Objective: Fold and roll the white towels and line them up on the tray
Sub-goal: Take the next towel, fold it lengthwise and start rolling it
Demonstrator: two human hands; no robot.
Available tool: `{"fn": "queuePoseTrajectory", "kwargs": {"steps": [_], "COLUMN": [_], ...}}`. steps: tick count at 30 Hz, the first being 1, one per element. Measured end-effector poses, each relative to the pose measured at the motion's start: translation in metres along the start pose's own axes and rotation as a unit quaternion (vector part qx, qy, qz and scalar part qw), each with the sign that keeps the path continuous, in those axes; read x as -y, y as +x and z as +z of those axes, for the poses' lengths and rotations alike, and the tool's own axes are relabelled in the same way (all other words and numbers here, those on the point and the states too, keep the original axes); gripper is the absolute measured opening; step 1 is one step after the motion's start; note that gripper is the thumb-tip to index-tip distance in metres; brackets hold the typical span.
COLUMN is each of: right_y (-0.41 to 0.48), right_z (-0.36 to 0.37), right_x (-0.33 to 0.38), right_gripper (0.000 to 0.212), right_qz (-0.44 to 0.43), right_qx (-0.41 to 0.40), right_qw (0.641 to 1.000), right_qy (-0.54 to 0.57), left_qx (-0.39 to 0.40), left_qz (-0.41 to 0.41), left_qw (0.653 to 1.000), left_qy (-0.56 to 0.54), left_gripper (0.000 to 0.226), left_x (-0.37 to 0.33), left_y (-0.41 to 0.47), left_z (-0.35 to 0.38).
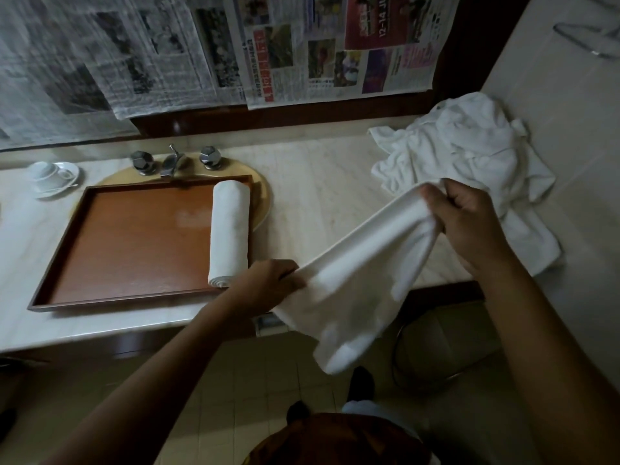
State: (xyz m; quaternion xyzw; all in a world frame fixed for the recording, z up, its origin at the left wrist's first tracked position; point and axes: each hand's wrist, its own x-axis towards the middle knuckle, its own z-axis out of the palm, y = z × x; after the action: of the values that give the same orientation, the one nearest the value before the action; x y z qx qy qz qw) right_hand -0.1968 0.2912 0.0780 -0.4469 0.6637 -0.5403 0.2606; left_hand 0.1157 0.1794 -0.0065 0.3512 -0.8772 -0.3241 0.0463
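A brown wooden tray [117,236] lies on the pale counter, over the sink. One rolled white towel [229,229] lies along the tray's right side. I hold a white towel [355,290] stretched in the air in front of the counter's edge. My left hand [268,283] grips its near left corner, beside the tray's front right corner. My right hand [469,223] grips the far right end, higher up. The towel's lower part hangs down over the floor. A heap of loose white towels [463,162] lies on the counter at the right.
A white cup on a saucer [52,177] stands left of the tray. Chrome taps [174,161] sit behind the tray. Newspapers [167,52] cover the wall behind. A bin [443,347] stands on the tiled floor under the counter's right part.
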Motion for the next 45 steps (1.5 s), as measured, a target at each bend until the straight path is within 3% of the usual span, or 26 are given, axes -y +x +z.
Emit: {"fn": "queuePoseTrajectory", "kwargs": {"steps": [5,8,12,14,18,21,24,26,32,39,45], "right_y": [-0.004,-0.008,-0.01,-0.015,-0.027,-0.021,0.006,0.037,0.149,0.299,0.412], "right_z": [-0.021,-0.023,-0.023,-0.025,-0.024,-0.029,-0.033,-0.031,-0.018,0.009,0.043], "right_x": [-0.037,-0.057,-0.085,-0.106,-0.147,-0.168,-0.161,-0.147,-0.134,-0.146,-0.166], "right_gripper": [0.058,0.034,0.031,0.028,0.025,0.033,0.027,0.036,0.046,0.031,0.03], "right_qz": [0.063,0.087,0.115,0.138,0.207,0.236,0.178,0.112,-0.027,-0.071,-0.053], "right_qx": [0.033,0.061,0.082,0.09,0.136,0.144,0.134,0.112,0.02,0.012,0.015], "right_qw": [0.997,0.993,0.985,0.977,0.954,0.943,0.937,0.933,0.943,0.941,0.949], "right_qy": [-0.025,-0.053,-0.101,-0.133,-0.17,-0.185,-0.27,-0.324,-0.332,-0.331,-0.311], "left_qx": [-0.097,-0.134,-0.144,-0.127,0.007,0.028,-0.02,-0.058,-0.179,-0.244,-0.281], "left_qz": [-0.033,-0.026,-0.07,-0.089,-0.088,-0.099,-0.1,-0.114,-0.105,-0.104,-0.119], "left_qw": [0.99,0.986,0.983,0.986,0.996,0.994,0.993,0.99,0.974,0.957,0.938], "left_qy": [-0.1,-0.098,-0.089,-0.061,0.03,0.042,0.061,0.052,0.093,0.117,0.166], "left_gripper": [0.023,0.027,0.027,0.023,0.012,0.013,0.017,0.017,0.015,0.015,0.02], "left_x": [0.019,0.029,0.049,0.056,0.063,0.065,0.059,0.056,0.056,0.084,0.117], "left_y": [-0.017,-0.019,-0.019,-0.022,-0.025,-0.014,0.013,0.038,0.131,0.262,0.36], "left_z": [-0.024,-0.041,-0.031,-0.015,0.022,0.028,0.014,-0.001,-0.063,-0.126,-0.159]}}
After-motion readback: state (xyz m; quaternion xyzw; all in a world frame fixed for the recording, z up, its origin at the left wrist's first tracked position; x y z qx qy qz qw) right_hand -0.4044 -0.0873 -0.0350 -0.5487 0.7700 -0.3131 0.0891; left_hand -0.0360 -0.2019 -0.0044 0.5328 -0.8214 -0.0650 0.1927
